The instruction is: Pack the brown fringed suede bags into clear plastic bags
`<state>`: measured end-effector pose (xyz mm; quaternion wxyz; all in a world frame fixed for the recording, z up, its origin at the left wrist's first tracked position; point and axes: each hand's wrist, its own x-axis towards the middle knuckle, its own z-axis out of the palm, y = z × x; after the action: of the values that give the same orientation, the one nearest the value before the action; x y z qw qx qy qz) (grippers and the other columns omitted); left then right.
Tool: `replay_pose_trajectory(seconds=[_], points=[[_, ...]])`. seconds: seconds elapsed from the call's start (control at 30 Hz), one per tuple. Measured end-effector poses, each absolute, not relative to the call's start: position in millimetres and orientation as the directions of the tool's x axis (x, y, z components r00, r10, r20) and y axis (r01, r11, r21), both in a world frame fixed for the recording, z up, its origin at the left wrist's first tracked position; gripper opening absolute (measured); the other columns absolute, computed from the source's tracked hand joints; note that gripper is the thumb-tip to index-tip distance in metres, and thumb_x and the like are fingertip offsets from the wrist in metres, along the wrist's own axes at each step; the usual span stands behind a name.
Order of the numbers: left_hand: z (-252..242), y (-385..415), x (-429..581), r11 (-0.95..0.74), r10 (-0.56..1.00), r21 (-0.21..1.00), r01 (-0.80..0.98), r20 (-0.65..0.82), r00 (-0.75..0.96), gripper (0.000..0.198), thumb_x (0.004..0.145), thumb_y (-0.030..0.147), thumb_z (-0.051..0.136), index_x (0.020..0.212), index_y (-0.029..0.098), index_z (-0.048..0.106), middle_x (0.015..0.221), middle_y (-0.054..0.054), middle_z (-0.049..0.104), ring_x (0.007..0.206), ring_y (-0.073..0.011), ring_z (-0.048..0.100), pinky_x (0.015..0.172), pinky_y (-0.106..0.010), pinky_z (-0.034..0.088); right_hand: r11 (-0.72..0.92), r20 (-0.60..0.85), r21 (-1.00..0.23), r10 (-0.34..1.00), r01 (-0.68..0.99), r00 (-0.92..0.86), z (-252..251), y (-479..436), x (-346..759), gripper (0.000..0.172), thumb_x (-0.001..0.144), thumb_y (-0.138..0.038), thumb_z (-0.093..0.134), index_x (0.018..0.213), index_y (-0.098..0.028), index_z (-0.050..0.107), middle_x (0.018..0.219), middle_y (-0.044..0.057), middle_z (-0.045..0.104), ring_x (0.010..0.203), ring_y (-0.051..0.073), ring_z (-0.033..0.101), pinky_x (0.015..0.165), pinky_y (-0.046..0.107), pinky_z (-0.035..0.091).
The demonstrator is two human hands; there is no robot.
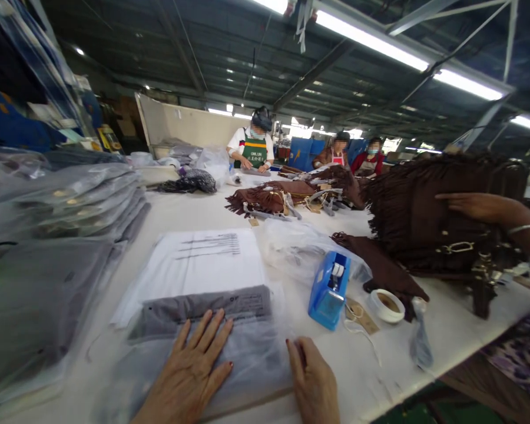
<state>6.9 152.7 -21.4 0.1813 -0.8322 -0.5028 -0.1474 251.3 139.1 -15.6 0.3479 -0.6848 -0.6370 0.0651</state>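
A grey folded garment (212,330) is seen already enclosed in a clear plastic bag (274,353), which is laid on the white surface (371,377) directly before the person. The left hand (194,371) is laid flat on the bag with its fingers spread wide and nothing gripped. The right hand (313,383) is rested at the bag's right edge, fingers straight and together, with nothing seen in its hold. Folding and bagging are judged done. Whether the bag's mouth is closed cannot be told. The blue tape dispenser (329,288) stands untouched just beyond the right hand. The bag's long axis is judged to run away from the person, with its white printed end (203,259) pointed to the far side. Bagged garments (70,200) are stacked at the left.
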Motion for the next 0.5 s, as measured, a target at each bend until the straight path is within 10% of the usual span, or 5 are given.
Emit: replay_pose_trajectory(seconds=[0.33, 0.5], points=[[-18, 154, 5, -0.446, 0.708, -0.218, 0.868, 0.507, 0.491, 0.057, 0.089, 0.048, 0.034, 0.140, 0.028, 0.022, 0.138, -0.002, 0.043, 0.125, -0.0224, 0.040, 0.104, -0.038, 0.017, -0.057, 0.348, -0.446, 0.908, 0.893, 0.232, -36, 144, 271, 0.045, 0.086, -0.058, 0.029, 0.078, -0.024, 0.056, 0.071, 0.003, 0.064, 0.056, 0.017, 0.062, 0.044, 0.026, 0.037], [-22, 155, 4, -0.458, 0.710, -0.207, 0.865, 0.500, 0.496, 0.056, 0.088, 0.050, 0.035, 0.140, 0.030, 0.022, 0.138, -0.002, 0.042, 0.123, -0.0225, 0.042, 0.103, -0.038, 0.021, -0.117, 0.349, -0.714, 0.795, 0.690, 0.496, 8, 153, 302, 0.039, 0.075, -0.057, 0.043, 0.082, -0.022, 0.060, 0.074, 0.004, 0.060, 0.063, 0.018, 0.057, 0.062, 0.030, 0.042]])
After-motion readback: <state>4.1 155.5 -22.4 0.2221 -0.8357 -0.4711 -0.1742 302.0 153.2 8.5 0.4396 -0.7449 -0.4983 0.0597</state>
